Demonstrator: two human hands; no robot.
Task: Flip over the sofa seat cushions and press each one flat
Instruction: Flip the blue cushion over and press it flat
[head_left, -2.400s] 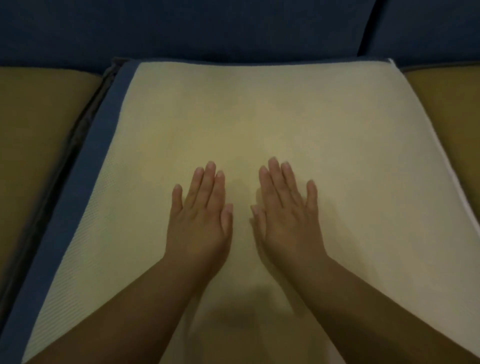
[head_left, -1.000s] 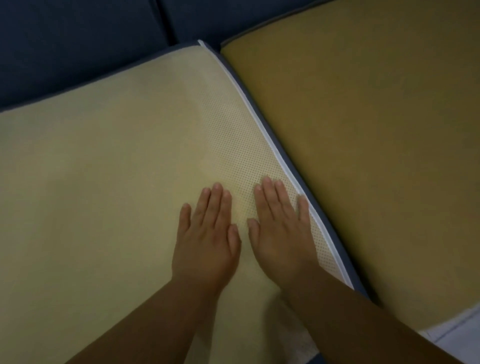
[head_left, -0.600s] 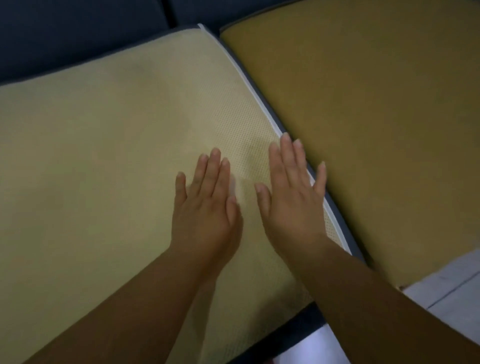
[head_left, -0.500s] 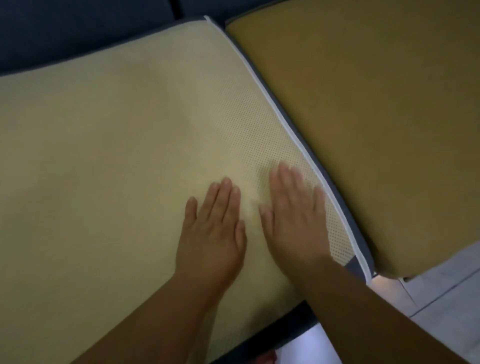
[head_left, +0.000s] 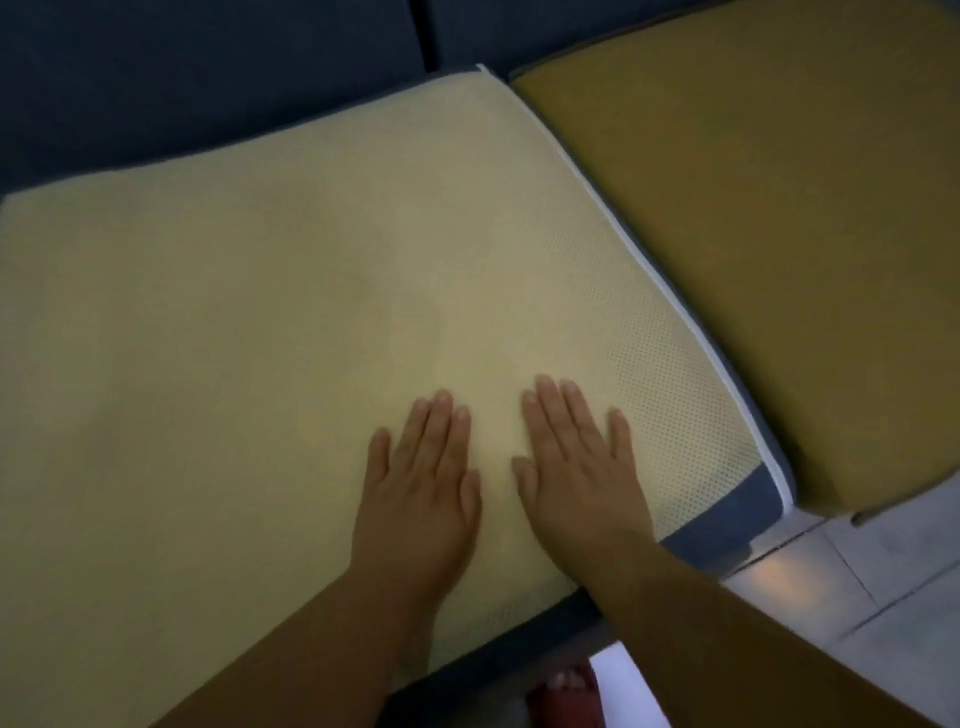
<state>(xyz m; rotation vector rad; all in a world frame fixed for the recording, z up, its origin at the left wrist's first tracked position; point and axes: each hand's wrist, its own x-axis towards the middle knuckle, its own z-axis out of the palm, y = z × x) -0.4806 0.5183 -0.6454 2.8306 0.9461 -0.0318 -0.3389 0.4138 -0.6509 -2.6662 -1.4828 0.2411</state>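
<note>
1. Fingers (head_left: 434, 431) straight and close together on both hands, gripping nothing, laid flat on the cushion.
2. Backrest (head_left: 208, 67), dark blue, runs along the cushion's far edge.
3. The cushion (head_left: 260, 312) itself lies in its seat, pale mesh side up, with a blue side panel showing at its near right corner. Flipped, by the look of it.
4. Tan cushion (head_left: 753, 234) butts against the cushion's right edge, along the white piping (head_left: 649, 260). Flipped or not, I can't tell.
5. Floor (head_left: 857, 571), pale tile, lies beyond that near right corner.
6. Left hand (head_left: 415, 493) and right hand (head_left: 576, 483) sit palm-down side by side near the corner, the right one closer to the piping.
7. A foot (head_left: 563, 683) peeks out below the cushion's front edge.
8. To press well, put the weight through the heels of the palms, not the fingertips. Work out to the corner and piping until it sits level with its neighbour, then cover the far and left stretches too.
</note>
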